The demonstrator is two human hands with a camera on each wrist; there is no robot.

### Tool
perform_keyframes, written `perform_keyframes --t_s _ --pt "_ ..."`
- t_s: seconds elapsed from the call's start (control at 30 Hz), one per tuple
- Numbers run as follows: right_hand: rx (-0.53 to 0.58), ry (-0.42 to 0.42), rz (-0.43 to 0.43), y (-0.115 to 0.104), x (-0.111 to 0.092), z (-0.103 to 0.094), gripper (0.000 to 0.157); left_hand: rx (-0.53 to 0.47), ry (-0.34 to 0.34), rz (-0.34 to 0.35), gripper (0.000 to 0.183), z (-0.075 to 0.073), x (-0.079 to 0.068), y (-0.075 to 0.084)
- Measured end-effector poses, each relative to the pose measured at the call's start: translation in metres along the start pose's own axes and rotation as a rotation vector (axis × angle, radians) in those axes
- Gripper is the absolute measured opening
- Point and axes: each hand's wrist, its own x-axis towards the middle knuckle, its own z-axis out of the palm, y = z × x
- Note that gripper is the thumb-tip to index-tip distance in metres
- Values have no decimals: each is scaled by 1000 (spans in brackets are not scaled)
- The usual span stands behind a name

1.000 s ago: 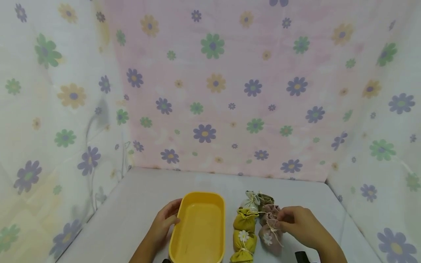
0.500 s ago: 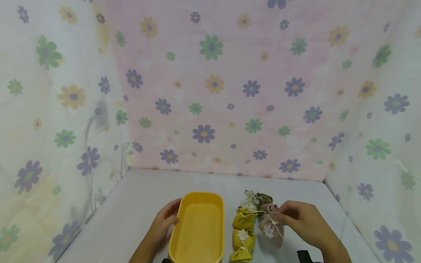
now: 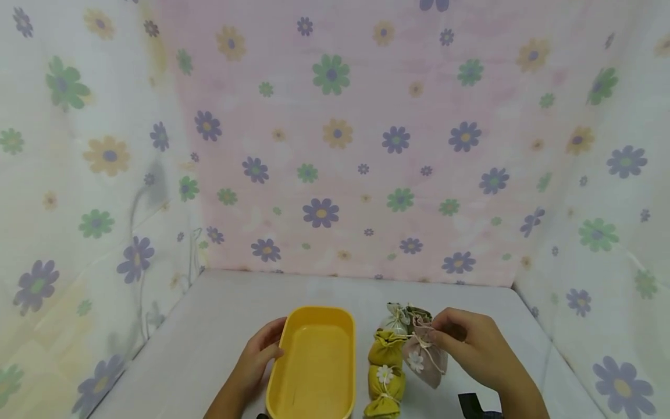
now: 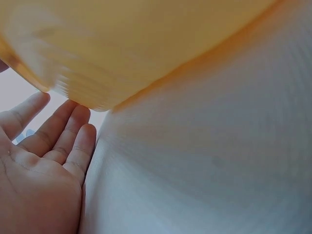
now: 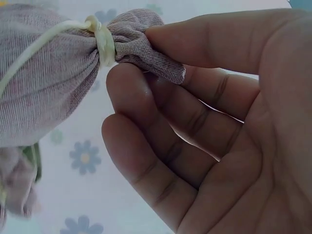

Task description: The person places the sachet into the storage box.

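Observation:
My right hand (image 3: 473, 346) pinches the gathered top of a dusty-pink drawstring pouch (image 3: 424, 361) between thumb and fingers. In the right wrist view the pouch (image 5: 44, 73) tapers to a neck tied with cream cord, and the remaining fingers are loosely bent beneath. A white flower decorates its front. My left hand (image 3: 256, 355) is at the left side of a yellow rectangular tray (image 3: 278, 381), thumb at the rim. In the left wrist view the fingers (image 4: 80, 141) are nearly straight, tips against the tray's outer wall (image 4: 122, 48).
Left of the pink pouch lie mustard-yellow pouches (image 3: 387, 348), one with a white flower. Behind them are a pale pouch (image 3: 396, 320) and a dark olive one (image 3: 417, 314). Flower-printed curtains (image 3: 335, 174) enclose the white table (image 3: 235, 297).
The pink pouch in my right hand has risen and shifted slightly left, now overlapping the pouches behind it. My left hand and the tray stay nearly in place.

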Motion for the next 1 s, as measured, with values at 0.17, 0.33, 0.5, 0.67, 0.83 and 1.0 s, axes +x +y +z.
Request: perform_keyframes --t_s 0.17,0.33,0.5,0.67,0.83,1.0 --pt "2 26 -62 -12 8 5 6 -33 -13 18 62 2 0 -1" --pt "21 43 -95 -18 9 10 6 -39 -15 33 62 6 0 -2" --pt "58 63 -146 -21 12 20 5 -39 -30 31 64 5 -1 2" --pt "91 86 -184 -25 17 33 4 -27 -15 19 64 2 -2 4" --pt "80 81 -225 -31 27 45 6 -13 -30 21 63 -1 -1 3" --pt "71 -5 -256 -41 43 55 9 -15 -48 19 64 -2 0 3"
